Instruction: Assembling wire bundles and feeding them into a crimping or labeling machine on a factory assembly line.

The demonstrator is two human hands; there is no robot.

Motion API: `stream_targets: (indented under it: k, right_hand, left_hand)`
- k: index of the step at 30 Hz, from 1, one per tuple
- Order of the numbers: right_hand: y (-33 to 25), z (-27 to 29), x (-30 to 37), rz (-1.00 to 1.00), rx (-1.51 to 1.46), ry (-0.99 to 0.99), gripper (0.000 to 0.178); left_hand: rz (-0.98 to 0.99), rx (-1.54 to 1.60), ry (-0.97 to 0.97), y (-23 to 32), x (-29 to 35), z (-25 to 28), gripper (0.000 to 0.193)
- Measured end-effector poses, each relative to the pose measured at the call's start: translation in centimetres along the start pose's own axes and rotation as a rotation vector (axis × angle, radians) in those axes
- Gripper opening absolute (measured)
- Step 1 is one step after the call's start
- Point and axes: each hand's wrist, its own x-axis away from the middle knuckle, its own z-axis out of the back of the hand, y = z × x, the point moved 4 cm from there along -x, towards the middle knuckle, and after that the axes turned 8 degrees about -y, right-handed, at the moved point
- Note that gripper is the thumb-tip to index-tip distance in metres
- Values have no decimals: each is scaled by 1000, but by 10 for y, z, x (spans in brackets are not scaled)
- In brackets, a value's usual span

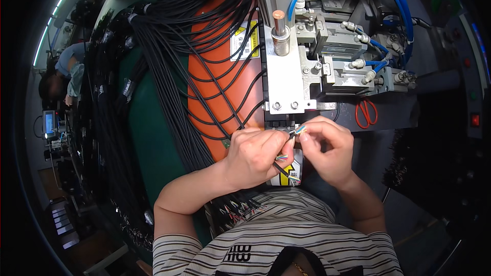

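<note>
Black cable (284, 159) pinched by left hand (253, 157), its coloured wires (300, 130) gripped by right hand (327, 151) just below press machine (286, 71); not yet inserted, bundle (169, 71) left.

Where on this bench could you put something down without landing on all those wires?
Bare strip: the dark surface right of the red-handled scissors, below the metal machine. Crowded: black cables cover the orange panel and green surface, and both hands fill the middle.

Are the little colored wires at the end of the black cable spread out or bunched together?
Spread out. The colored wires fan apart between the fingertips of the left hand and right hand.
</note>
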Motion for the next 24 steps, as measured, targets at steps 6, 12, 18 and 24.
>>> stream_targets:
  k: [6,12,18,24]
  right_hand:
    - [-15,3,-2,170,637,-59,5]
    - [-6,6,-3,103,640,-90,5]
    - [-1,4,-1,179,576,-27,7]
    - [-4,2,-1,235,634,15,8]
  left_hand:
    - [19,7,-81,-3,5,-2,22]
    - [20,-158,-138,-4,6,0,44]
    - [20,-131,-135,-7,4,-2,47]
    - [-95,-250,-230,1,0,-2,40]
